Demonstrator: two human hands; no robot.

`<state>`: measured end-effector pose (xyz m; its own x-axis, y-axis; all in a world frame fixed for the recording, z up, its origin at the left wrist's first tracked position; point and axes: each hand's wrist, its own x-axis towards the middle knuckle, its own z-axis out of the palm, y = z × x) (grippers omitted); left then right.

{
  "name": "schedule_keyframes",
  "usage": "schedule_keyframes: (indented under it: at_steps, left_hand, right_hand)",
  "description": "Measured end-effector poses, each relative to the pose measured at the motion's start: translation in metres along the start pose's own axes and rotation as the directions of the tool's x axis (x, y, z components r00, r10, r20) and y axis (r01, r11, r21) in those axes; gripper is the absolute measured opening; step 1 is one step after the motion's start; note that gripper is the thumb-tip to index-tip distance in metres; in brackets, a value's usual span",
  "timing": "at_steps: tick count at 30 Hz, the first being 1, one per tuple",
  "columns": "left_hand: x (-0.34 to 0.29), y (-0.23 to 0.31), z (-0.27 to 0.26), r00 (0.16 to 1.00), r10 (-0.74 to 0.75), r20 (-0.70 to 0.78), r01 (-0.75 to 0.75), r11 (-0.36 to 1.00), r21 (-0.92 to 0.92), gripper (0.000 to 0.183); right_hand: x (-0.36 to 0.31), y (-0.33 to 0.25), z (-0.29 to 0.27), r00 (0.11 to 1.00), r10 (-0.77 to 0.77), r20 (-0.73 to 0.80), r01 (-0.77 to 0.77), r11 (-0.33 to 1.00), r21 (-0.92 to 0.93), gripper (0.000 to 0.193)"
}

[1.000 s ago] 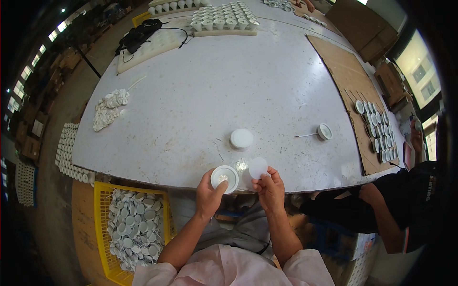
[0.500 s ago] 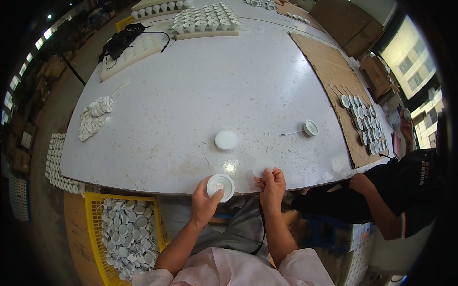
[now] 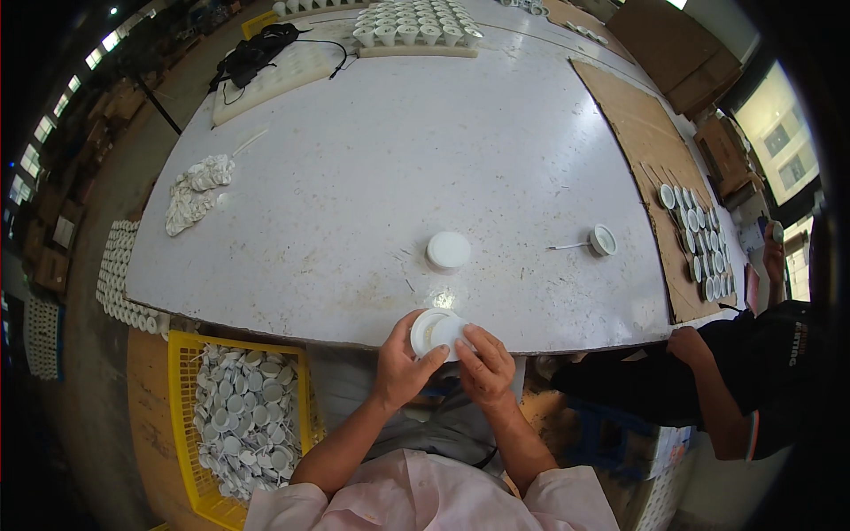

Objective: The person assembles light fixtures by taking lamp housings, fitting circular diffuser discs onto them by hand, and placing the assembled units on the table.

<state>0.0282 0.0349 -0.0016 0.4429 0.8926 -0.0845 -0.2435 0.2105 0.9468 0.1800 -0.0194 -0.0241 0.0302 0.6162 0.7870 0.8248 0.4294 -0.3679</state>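
Just off the table's near edge, my left hand (image 3: 398, 365) is closed round a white round lamp housing (image 3: 420, 331) with its open face up. My right hand (image 3: 489, 368) pinches a thin translucent white disc (image 3: 450, 333). The disc lies over the right part of the housing's opening, off centre, and the left part of the inside still shows. My left thumb rests at the disc's lower edge. Beyond my hands a short white stack of round discs (image 3: 448, 250) stands on the table. To its right sits a small white lamp (image 3: 603, 240) with a white lead stretching left.
Rows of small lamps lie on brown cardboard (image 3: 651, 221) at the right, where a person in black (image 3: 753, 372) sits. A yellow crate (image 3: 181, 416) of white parts is at lower left. A crumpled cloth (image 3: 197, 195), black cable bundle (image 3: 252, 57) and tray of white cups (image 3: 416, 51) lie farther off.
My right hand has moved left, bringing the disc from beside the housing onto its opening. My left hand has shifted slightly right with the housing. The whole view has shifted a little.
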Motion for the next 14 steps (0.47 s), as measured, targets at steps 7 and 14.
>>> schedule_keyframes:
  at_steps: [7,14]
  left_hand:
    - [-0.003,-0.009,-0.001,0.998,0.045,-0.034,-0.044,0.998,0.038,0.049]
    - [-0.003,-0.008,0.000,0.998,0.037,-0.053,-0.032,0.996,0.086,0.043]
  right_hand:
    - [-0.002,-0.009,0.004,0.993,0.023,0.113,-0.026,0.999,0.026,0.042]
    - [0.001,-0.014,0.003,0.993,0.047,0.113,-0.049,0.999,0.021,0.044]
